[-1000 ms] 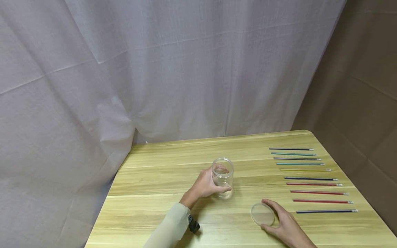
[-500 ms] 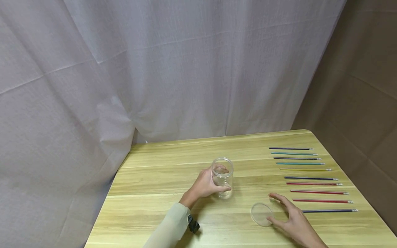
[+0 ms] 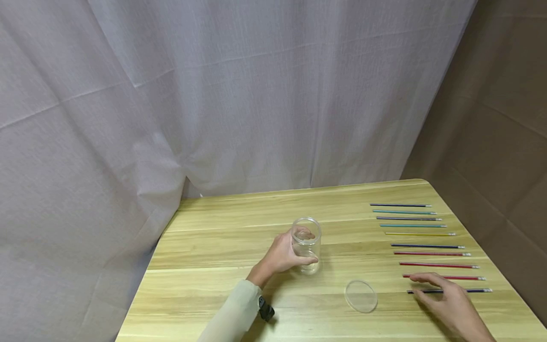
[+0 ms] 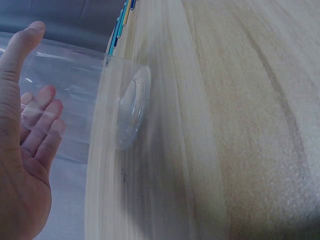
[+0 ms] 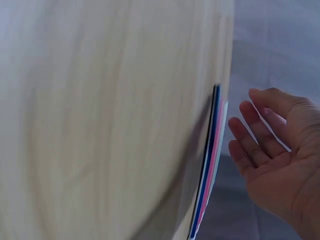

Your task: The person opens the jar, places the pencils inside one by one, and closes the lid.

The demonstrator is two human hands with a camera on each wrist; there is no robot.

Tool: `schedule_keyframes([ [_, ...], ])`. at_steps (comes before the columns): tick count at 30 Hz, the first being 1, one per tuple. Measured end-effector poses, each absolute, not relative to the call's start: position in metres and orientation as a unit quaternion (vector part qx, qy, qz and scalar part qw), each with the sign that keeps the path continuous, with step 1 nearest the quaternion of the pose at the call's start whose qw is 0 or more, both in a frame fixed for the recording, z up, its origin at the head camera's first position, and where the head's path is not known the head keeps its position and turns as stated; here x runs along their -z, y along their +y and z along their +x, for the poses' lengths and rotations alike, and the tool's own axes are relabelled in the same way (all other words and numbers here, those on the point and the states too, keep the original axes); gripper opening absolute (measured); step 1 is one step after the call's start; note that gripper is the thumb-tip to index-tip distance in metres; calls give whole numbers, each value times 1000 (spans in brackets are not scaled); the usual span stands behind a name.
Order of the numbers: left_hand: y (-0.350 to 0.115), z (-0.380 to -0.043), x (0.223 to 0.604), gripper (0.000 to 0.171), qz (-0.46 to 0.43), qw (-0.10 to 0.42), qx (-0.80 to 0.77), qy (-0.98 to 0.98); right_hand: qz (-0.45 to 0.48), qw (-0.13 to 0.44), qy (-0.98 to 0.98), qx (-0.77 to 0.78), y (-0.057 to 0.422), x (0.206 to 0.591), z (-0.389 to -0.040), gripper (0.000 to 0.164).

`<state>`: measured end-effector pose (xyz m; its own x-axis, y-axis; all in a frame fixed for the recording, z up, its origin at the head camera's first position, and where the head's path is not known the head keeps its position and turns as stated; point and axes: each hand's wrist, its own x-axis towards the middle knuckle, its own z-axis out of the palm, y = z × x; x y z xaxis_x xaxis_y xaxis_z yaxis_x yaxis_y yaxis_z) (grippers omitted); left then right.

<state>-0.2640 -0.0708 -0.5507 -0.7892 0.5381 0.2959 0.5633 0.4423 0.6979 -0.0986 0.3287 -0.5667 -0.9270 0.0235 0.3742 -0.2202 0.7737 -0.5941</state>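
A clear plastic jar (image 3: 311, 248) stands upright on the table, its mouth uncovered. My left hand (image 3: 279, 254) grips it from the left side, thumb in front and fingers round the far side. In the left wrist view, the see-through wall of the jar (image 4: 80, 75) shows the curled fingers behind it. A round clear lid (image 3: 361, 297) lies flat to the right of the jar. My right hand (image 3: 455, 301) hovers over the nearest pencil, a dark blue one (image 3: 477, 290), thumb and fingers apart. The right wrist view shows that hand (image 5: 275, 160) holding nothing.
Several pencils lie in a spaced column on the right side, among them a red one (image 3: 440, 265), a yellow one (image 3: 420, 233) and a green one (image 3: 412, 225), eraser ends rightward. A grey curtain (image 3: 256, 118) hangs behind the wooden table (image 3: 213, 237).
My right hand has let go of the lid and moved right to the nearest pencil. The lid stays where it was. My left hand and the jar have not moved.
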Motion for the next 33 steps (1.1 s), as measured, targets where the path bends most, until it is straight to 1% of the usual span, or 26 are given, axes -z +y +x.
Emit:
schedule_keyframes([
  [6,-71,-265,552,70,-322,16,416,-850,68,189,-926,-320,343,576,-99,38],
  [10,-71,-265,551,70,-322,14,415,-851,85,196,-926,-312,342,579,-103,41],
  [23,-72,-263,550,70,-327,15,422,-845,106,194,-928,-301,337,581,-108,42],
  [33,-71,-263,550,70,-326,16,419,-847,138,223,-926,-272,333,584,-112,41],
])
